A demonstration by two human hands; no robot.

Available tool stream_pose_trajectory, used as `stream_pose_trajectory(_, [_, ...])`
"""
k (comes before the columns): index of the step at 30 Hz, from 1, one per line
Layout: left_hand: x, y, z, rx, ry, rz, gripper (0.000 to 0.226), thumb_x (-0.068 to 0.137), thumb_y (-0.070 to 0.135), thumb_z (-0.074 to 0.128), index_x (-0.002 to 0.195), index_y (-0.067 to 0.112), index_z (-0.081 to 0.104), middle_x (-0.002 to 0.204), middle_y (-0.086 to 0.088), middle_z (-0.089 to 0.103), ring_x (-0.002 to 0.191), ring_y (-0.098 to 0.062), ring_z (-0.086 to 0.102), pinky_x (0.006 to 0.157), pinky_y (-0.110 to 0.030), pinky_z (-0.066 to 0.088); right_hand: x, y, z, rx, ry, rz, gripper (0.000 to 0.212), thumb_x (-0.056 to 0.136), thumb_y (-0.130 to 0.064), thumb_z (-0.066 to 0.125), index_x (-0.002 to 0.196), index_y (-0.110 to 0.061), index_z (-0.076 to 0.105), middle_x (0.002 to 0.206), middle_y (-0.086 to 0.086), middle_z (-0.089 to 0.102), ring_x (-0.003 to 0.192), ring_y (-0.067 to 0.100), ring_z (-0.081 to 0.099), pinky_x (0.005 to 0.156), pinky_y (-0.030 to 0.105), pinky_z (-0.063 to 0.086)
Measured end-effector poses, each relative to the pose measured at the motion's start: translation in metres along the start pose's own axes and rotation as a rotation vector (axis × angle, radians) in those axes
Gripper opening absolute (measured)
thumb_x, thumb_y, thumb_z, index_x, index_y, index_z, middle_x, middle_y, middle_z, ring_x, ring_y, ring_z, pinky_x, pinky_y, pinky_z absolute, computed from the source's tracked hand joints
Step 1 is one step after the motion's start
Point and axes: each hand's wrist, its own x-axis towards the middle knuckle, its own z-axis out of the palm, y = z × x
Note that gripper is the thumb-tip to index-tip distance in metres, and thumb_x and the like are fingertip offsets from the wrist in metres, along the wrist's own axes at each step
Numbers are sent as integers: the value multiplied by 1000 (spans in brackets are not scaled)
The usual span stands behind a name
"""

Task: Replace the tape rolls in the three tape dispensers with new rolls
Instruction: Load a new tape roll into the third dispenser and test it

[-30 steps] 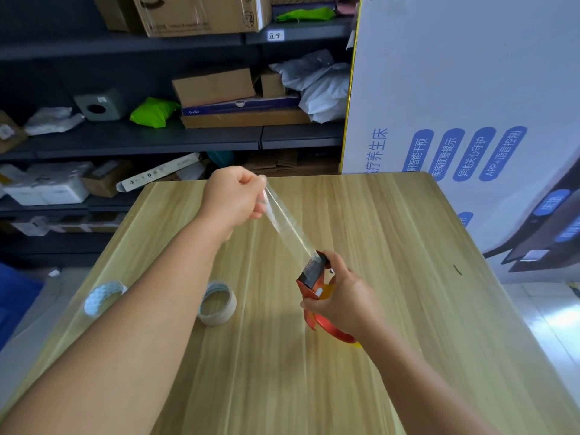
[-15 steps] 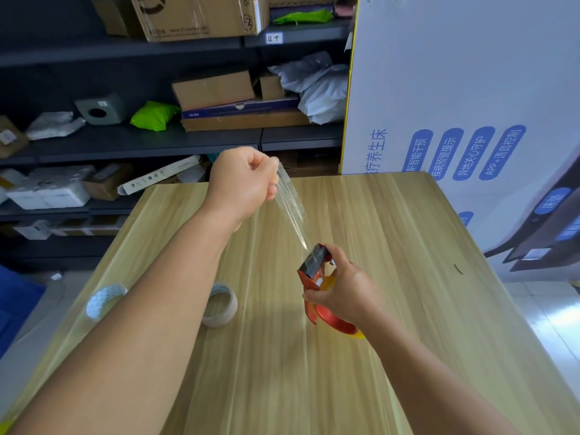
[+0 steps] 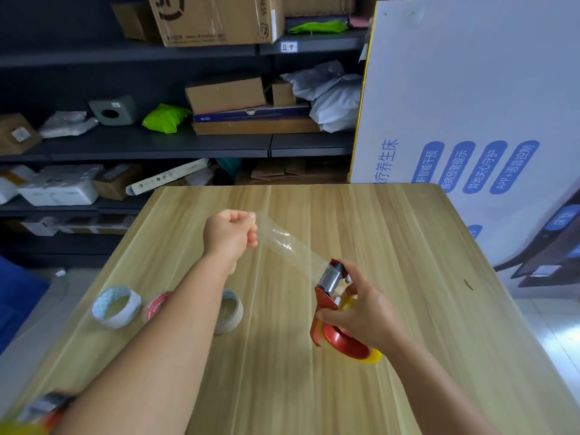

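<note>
The red dispenser (image 3: 337,312) is held above the counter (image 3: 408,246), gripped by the right hand (image 3: 361,309). The left hand (image 3: 230,235) pinches clear tape (image 3: 292,246) drawn from it. Best keep the strip taut and flat, then tear it against the blade. Spare rolls (image 3: 116,306) lie left of the dispenser.

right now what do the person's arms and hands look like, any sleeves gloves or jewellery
Both forearms are bare as far as the frame shows, with no sleeve edge in view. The left hand and right hand wear no gloves. No ring, watch or bracelet is visible on either hand or wrist.
</note>
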Motion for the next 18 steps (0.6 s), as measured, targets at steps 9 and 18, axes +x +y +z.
stream_pose_trajectory(9, [-5, -47, 0, -147, -67, -284, 2, 93, 11, 58, 93, 9, 60, 77, -7, 63, 59, -15, 55, 60, -29, 54, 3, -12, -11, 138, 46, -43, 79, 63, -41, 83, 125, -55, 35, 97, -18, 52, 87, 4, 57, 66, 20, 43])
stream_pose_trajectory(18, [-31, -74, 12, -217, -168, -491, 8, 91, 6, 51, 87, 12, 53, 74, -5, 53, 57, -15, 47, 56, -28, 48, 6, -27, -13, 218, 104, -116, 87, 64, -40, 83, 126, -66, 27, 97, -11, 56, 83, 6, 61, 73, 26, 49])
